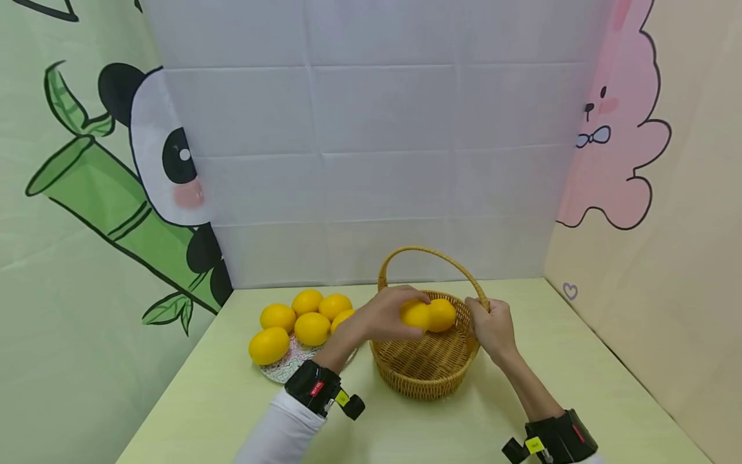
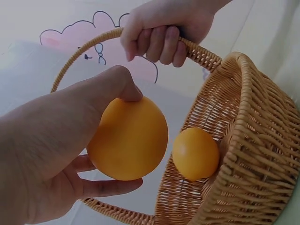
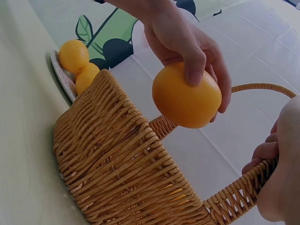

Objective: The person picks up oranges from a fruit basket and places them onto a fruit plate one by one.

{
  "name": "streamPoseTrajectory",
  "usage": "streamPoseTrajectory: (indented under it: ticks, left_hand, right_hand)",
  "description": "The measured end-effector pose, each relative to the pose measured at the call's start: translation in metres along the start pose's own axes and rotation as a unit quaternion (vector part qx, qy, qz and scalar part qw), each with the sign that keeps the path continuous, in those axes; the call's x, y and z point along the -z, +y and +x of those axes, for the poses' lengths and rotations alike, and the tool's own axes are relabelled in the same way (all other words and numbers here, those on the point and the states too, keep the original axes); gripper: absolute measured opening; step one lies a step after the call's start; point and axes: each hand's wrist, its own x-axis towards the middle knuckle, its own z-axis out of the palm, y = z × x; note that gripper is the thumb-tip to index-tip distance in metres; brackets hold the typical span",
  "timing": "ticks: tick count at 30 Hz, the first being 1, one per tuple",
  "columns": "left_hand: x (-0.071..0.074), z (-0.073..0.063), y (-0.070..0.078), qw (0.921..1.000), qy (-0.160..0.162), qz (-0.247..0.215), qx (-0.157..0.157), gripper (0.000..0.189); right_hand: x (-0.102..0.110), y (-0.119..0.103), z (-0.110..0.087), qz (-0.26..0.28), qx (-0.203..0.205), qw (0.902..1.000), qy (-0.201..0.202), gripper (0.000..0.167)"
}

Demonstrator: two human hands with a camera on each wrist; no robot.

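Note:
In the head view my left hand (image 1: 385, 314) holds a yellow lemon (image 1: 415, 316) between thumb and fingers, above the wicker basket (image 1: 423, 388). The left wrist view shows this held lemon (image 2: 129, 140) just outside the basket's rim, apart from it. A second lemon (image 2: 196, 153) lies inside the basket, against the far wall. My right hand (image 1: 494, 327) grips the right side of the basket's arched handle (image 1: 418, 249). Its fingers (image 2: 161, 44) curl round the handle in the left wrist view. The basket stands on the table in the head view.
Left of the basket, several lemons (image 1: 312, 328) sit on a patterned plate (image 1: 290, 366), partly hidden by my left arm. The pale table (image 1: 551, 361) meets a white sheet (image 1: 377, 187) behind, with printed cartoon walls on both sides.

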Motion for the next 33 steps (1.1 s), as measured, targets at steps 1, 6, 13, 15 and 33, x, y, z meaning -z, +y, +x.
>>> streamPoseTrajectory:
  ticks: [1, 6, 13, 15, 33]
  left_hand:
    - [0.003, -0.003, 0.0, 1.0, 0.002, -0.002, 0.0, 0.056]
    - [0.013, -0.015, -0.004, 0.9998, 0.018, -0.007, 0.003, 0.054]
    - [0.03, -0.035, -0.011, 0.9991, 0.041, -0.012, 0.001, 0.053]
    - [0.034, -0.042, -0.013, 0.9987, 0.049, -0.014, 0.003, 0.052]
    - [0.053, -0.108, -0.05, 0.9931, 0.101, -0.024, 0.054, 0.054]
  right_hand:
    - [0.0, 0.0, 0.0, -0.001, 0.001, 1.0, 0.0, 0.056]
    - [0.0, -0.002, -0.001, -0.001, 0.0, 1.0, -0.001, 0.057]
    - [-0.001, -0.002, -0.001, -0.004, -0.004, 1.0, 0.001, 0.056]
    - [-0.001, -0.002, -0.001, -0.003, -0.004, 1.0, 0.001, 0.055]
    - [-0.001, -0.003, -0.001, -0.003, 0.008, 0.9999, 0.005, 0.056]
